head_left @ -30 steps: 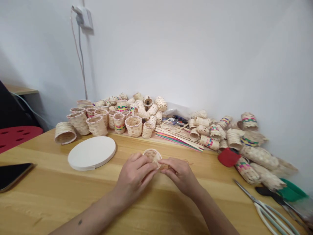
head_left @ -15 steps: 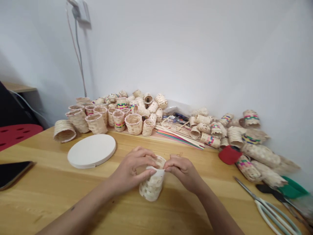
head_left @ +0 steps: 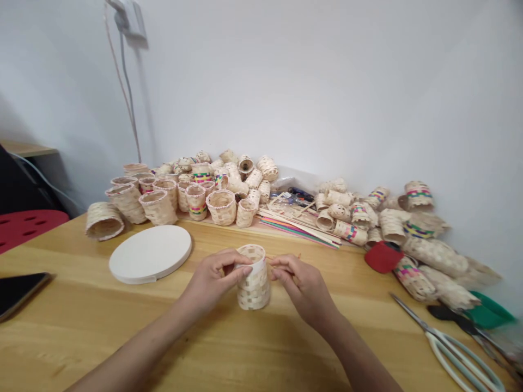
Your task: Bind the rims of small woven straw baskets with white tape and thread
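A small woven bamboo basket [head_left: 254, 291] stands upright on the table in front of me, its round mouth facing up with a pale band around the rim. My left hand [head_left: 223, 272] pinches that rim on the left side, thumb outside and fingers at the edge. Just right of the basket, my right hand [head_left: 296, 280] is closed in a pinch, slightly apart from the wall. A thin orange-red thread [head_left: 268, 257] shows between the rim and the right fingertips; most of it is hidden by the hand.
A white flat roll of strip [head_left: 151, 253] lies left, with a phone [head_left: 20, 291] beyond it. Many woven baskets [head_left: 221, 208] line the wall. Coloured strips [head_left: 298, 231] lie at the back. Scissors [head_left: 445, 343], a red pad [head_left: 382, 257] and a green object [head_left: 490, 310] lie right.
The basket has gone from tilted to upright and shifted slightly away from me. My right hand has moved off the rim to a little right of it; my left still grips it.
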